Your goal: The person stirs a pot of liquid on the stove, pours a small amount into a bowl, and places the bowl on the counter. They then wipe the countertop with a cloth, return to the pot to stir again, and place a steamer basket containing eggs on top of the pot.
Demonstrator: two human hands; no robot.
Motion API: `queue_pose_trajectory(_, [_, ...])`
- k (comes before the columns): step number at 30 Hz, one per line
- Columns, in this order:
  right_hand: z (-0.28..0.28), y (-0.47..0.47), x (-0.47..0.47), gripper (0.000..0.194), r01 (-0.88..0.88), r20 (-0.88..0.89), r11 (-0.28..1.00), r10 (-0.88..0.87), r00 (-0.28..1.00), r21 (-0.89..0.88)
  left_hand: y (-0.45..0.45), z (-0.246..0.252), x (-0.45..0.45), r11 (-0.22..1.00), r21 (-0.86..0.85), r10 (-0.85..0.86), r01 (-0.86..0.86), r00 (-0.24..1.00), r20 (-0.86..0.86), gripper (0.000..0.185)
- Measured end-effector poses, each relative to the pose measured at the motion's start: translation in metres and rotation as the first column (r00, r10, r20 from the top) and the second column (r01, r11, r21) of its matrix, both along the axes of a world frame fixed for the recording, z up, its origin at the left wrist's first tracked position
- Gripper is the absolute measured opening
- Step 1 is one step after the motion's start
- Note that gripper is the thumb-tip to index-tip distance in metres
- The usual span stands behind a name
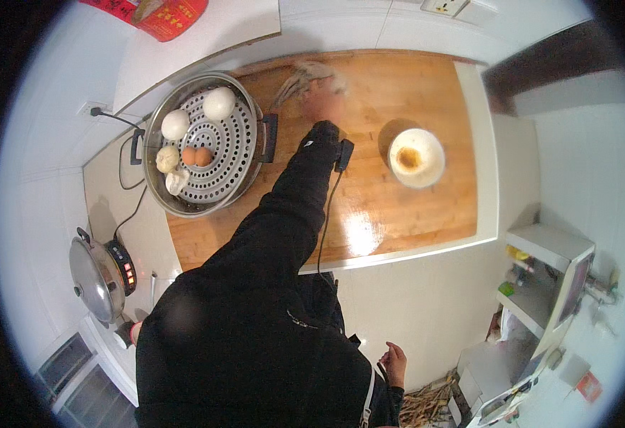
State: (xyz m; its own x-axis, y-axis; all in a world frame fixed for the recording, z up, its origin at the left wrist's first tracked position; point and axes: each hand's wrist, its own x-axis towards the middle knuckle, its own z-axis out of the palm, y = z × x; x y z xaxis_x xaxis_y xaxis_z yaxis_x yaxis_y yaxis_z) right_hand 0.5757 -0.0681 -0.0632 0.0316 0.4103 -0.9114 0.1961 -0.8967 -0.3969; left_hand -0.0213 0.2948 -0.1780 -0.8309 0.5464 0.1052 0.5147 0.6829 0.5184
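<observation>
At the far side of the wooden board [414, 219], my blurred left hand [323, 101] is on a greyish cloth [312, 72]. A small black device with a cable [344, 155] sits at that wrist. Low on the right, my right hand [394, 361] hangs beside my body, loosely curled and holding nothing visible. A round metal steamer [205, 187] stands left of the cloth, with white buns or dough balls [219, 104], two brown eggs [196, 156] and smaller pale pieces [167, 159] on its perforated tray. A white bowl [425, 171] with brown residue stands on the board's right part.
A lidded metal pan [95, 281] stands by a lit electric cooker [122, 267] at left. Its cord runs toward a wall socket [94, 110]. A red package [165, 21] lies on the upper shelf. Shelving [550, 241] stands at right, and sticks [427, 404] lie on the floor.
</observation>
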Motion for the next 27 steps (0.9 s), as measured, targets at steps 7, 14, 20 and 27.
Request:
queue_pose_trajectory(7, [-0.005,0.014,-0.013,0.03,-0.06,0.014,0.998,0.06,0.998,0.006,0.006,0.0,0.062,0.841,0.045,-0.539,0.54,0.842,-0.032,0.036])
queue_pose_trajectory(14, [-0.019,0.045,-0.021,0.03,-0.203,-0.028,0.97,0.208,0.978,0.134,-0.121,0.019,0.055,0.689,0.02,-0.724,0.725,0.686,0.074,0.039])
queue_pose_trajectory(20, [-0.028,0.054,0.002,0.026,-0.195,-0.14,0.97,0.215,0.966,0.144,-0.296,0.028,0.067,0.819,-0.074,-0.562,0.569,0.821,0.099,0.036])
queue_pose_trajectory(27, [-0.02,0.024,0.077,0.026,-0.097,-0.027,0.988,0.101,0.995,0.123,-0.305,0.03,0.193,0.811,-0.07,-0.56,0.581,0.804,0.2,0.036])
